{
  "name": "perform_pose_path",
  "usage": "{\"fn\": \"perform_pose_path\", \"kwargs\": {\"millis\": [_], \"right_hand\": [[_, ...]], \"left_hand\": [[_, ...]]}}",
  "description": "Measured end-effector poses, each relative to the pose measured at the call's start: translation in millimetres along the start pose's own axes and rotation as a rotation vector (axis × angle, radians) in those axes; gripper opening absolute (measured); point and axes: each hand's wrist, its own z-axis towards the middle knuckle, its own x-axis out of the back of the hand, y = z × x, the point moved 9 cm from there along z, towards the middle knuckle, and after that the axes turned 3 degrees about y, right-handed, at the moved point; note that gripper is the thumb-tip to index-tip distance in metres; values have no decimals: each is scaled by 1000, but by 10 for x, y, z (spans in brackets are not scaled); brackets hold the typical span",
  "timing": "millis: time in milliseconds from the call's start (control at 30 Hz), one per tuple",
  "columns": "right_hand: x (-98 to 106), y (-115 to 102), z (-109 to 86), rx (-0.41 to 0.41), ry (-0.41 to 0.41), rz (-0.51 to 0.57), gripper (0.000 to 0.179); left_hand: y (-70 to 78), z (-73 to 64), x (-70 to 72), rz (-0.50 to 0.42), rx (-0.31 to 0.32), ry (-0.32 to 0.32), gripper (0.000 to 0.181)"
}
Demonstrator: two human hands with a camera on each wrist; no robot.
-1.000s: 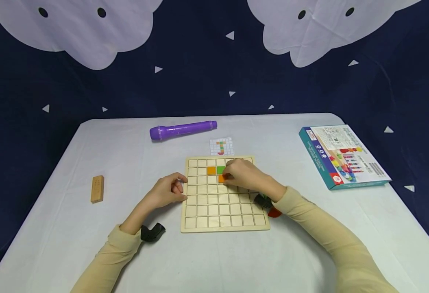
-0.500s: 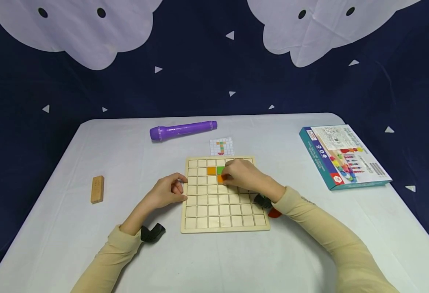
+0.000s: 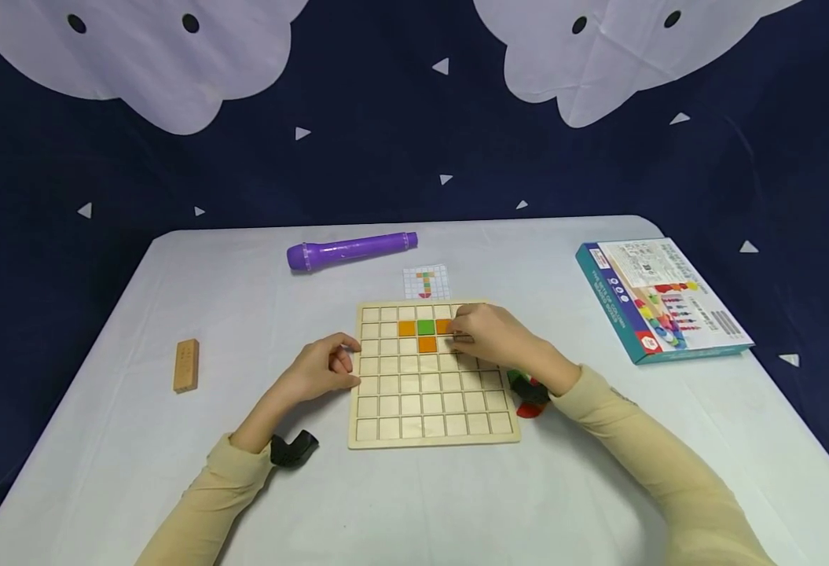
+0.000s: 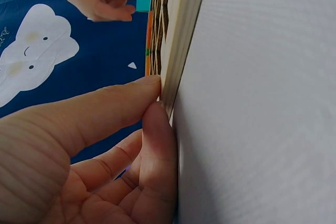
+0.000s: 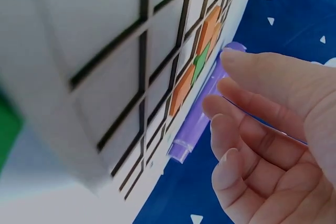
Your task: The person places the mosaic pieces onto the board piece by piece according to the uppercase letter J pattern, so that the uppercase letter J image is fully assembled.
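Note:
A wooden grid board [image 3: 431, 405] lies flat on the table. Three orange tiles and one green tile [image 3: 425, 327] sit in its upper squares: an orange tile [image 3: 407, 328] left of the green, an orange tile [image 3: 443, 326] right of it, an orange tile [image 3: 427, 344] below. My left hand [image 3: 320, 368] touches the board's left edge with thumb and forefinger tips, also seen along the board's side in the left wrist view. Over the board's upper right, my right hand [image 3: 495, 334] has loosely bent fingers, and the right wrist view shows nothing between thumb [image 5: 262, 69] and fingers.
A pattern card [image 3: 426, 281] lies behind the board, with a purple microphone-shaped tube [image 3: 353, 251] beyond it. At left lies a wooden block [image 3: 186, 365]; at right, a teal game box [image 3: 665, 303]. Red pieces [image 3: 530, 409] and green ones are partly hidden near my right wrist.
My right hand has let go of the lower orange tile and moved right. The orange tile right of the green one has come into sight. My left hand stays at the board's edge.

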Motion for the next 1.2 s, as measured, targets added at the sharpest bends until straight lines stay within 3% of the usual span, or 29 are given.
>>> {"fn": "perform_pose_path", "kwargs": {"millis": [600,1200], "right_hand": [[166,191,-441,-74,38,-26,8],[185,389,-840,-138,43,56,11]], "left_hand": [[11,-8,0,-1,-7,-5,44],[-3,-6,-3,0,0,-4,45]]}}
